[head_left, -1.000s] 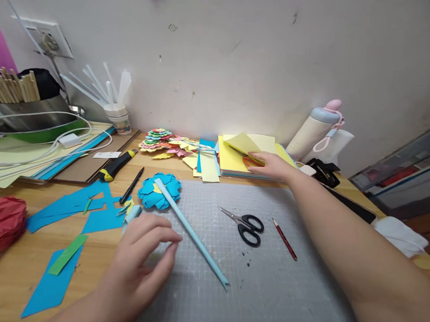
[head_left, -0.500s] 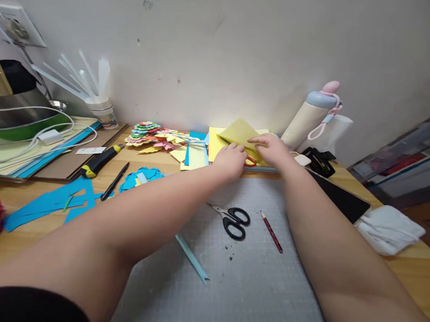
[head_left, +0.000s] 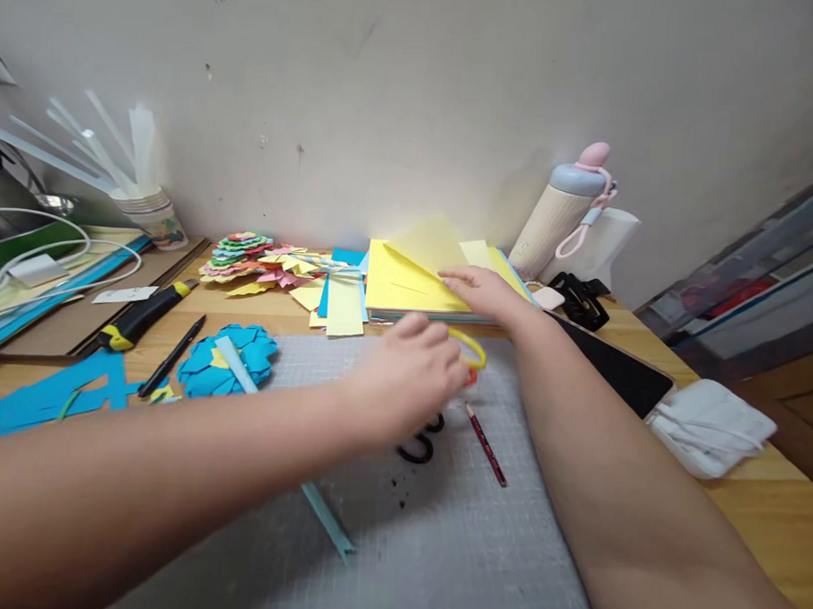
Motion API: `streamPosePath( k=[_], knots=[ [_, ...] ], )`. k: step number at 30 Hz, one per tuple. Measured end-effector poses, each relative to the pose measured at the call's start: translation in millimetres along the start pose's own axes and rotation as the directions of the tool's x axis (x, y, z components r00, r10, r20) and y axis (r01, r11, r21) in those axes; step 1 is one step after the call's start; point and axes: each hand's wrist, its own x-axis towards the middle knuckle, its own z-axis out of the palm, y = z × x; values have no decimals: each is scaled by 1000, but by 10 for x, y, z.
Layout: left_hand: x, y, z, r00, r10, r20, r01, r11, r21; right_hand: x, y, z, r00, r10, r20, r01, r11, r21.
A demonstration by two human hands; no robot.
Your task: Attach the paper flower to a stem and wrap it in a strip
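Observation:
My left hand [head_left: 413, 377], blurred by motion, is closed around scissors with a yellow and red handle [head_left: 470, 348] above the grey mat [head_left: 450, 531]; their blades are hidden. Partly under this hand lie black-handled scissors [head_left: 417, 447], with a red pencil [head_left: 487, 444] to their right. My right hand [head_left: 484, 294] rests at the stack of yellow paper [head_left: 400, 286] by the wall. Its fingers grip the lower edge of a raised pale yellow sheet [head_left: 429, 243]; the thumb is hidden.
A blue paper flower [head_left: 232, 360] and a black pen [head_left: 172, 355] lie left. Layered coloured paper flowers [head_left: 239, 261] sit by the wall. A leaning bottle [head_left: 555, 217], a hair clip [head_left: 577, 298], a dark tablet [head_left: 612, 363] and a white charger [head_left: 711, 425] stand or lie right.
My left hand has come back from the paper stack toward me, bringing the yellow and red scissors off it. My right hand stays at the raised sheet. The view has shifted right.

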Motion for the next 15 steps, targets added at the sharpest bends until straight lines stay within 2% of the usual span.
streamPosePath(
  k=[1,2,5,7,9,10,11,13,14,15],
  knots=[
    [-72,111,-10,998,42,38,-41,999,-28,-28,-10,6,1000,-5,1,5,1000,-21],
    [-127,204,2,997,31,64,-29,999,-46,-54,-27,15,1000,-8,-3,8,999,-45],
    [-183,338,117,988,-99,116,118,979,-167,-107,-104,60,999,-29,-18,26,993,-117],
    [-147,296,199,970,-203,132,230,943,-242,-118,-160,95,998,-62,6,62,986,-152],
    [-93,139,258,931,-347,114,365,890,-274,-117,-200,120,994,-99,50,107,978,-180],
    [-71,19,281,888,-448,99,457,842,-286,-115,-213,126,991,-115,71,127,973,-192],
    [-56,-124,304,820,-566,83,563,772,-295,-112,-221,127,988,-127,89,143,969,-202],
    [-51,-443,350,625,-776,85,756,575,-312,-109,-225,120,983,-143,115,165,962,-216],
    [-60,-597,373,535,-836,125,817,473,-330,-108,-224,115,982,-146,122,170,960,-222],
    [-74,-734,394,463,-867,185,855,381,-352,-108,-222,109,981,-146,127,172,959,-226]
  ],
)
